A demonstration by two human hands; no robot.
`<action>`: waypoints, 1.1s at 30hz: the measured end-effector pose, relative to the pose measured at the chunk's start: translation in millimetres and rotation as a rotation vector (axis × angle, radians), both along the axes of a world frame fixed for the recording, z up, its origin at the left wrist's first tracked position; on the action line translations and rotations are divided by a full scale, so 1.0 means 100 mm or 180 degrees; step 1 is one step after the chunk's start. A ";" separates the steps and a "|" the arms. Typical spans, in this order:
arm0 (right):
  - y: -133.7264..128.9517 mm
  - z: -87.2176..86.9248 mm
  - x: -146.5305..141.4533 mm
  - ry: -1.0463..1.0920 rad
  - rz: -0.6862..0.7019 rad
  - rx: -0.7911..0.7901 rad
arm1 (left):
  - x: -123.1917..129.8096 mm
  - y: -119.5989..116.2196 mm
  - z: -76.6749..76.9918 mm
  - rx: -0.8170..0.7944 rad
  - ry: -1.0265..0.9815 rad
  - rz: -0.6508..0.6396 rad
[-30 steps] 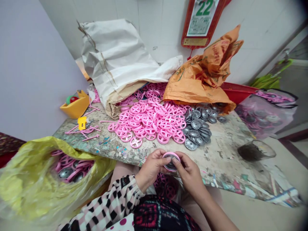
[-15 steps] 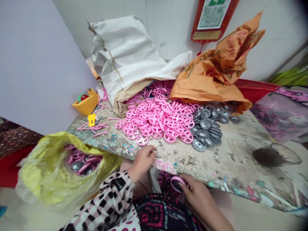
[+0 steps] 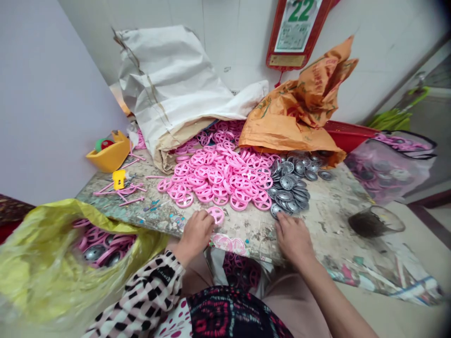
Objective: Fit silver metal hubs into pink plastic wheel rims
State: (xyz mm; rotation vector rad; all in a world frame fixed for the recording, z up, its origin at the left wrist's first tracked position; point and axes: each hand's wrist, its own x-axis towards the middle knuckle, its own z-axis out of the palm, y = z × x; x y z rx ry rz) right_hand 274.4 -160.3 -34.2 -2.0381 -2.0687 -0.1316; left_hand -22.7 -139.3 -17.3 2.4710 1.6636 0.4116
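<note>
On the worktable lies a heap of pink spoked rings (image 3: 214,175), with a pile of grey discs (image 3: 291,188) against its right side. My left hand (image 3: 197,232) has its fingers closed on the left edge of one pink ring (image 3: 216,215) at the near side of the heap. At the near edge of the grey pile, the fingertips of my right hand (image 3: 294,237) touch a grey disc (image 3: 276,210). Below the table edge, between my knees, a bag holds pink rings with grey discs (image 3: 241,270).
A yellow bag (image 3: 42,253) of assembled pieces stands at the left. White (image 3: 176,70) and orange (image 3: 282,122) sacks lie behind the heaps. Pink sticks (image 3: 132,199) and a yellow holder (image 3: 109,157) are back left; a dark cup (image 3: 375,221) is at right.
My right hand has let go of the pink-rimmed piece below the table edge and moved up to the grey discs. My left hand has closed on a pink ring. The view has shifted right.
</note>
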 end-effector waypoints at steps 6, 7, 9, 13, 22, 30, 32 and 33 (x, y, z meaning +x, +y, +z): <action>-0.15 -0.14 -0.11 0.0114 0.0275 0.0045 | 0.18 -0.12 0.00 -0.0286 -0.0466 -0.0598; -0.14 -0.13 -0.09 0.0199 0.0268 0.0087 | 0.19 -0.12 0.00 -0.0301 -0.0569 -0.0572; -0.08 -0.10 -0.03 0.0295 0.0072 0.0141 | 0.20 -0.10 0.00 -0.0314 -0.0746 -0.0480; 0.12 -0.03 0.03 0.0186 -0.0534 -0.0045 | 0.21 -0.09 0.00 -0.0323 -0.0796 -0.0381; 0.20 -0.03 0.05 0.0569 -0.0644 -0.0344 | 0.25 -0.11 0.00 -0.0146 -0.0296 -0.0740; 0.19 -0.02 0.13 0.0903 -0.0638 -0.0523 | 0.33 -0.05 -0.02 -0.0318 -0.0922 -0.0431; 0.22 -0.02 0.15 0.1000 -0.0634 -0.0587 | 0.35 0.01 -0.01 -0.0440 -0.0891 -0.0233; 0.23 -0.02 0.15 0.1052 -0.0634 -0.0609 | 0.37 0.04 0.00 -0.0560 -0.0801 -0.0168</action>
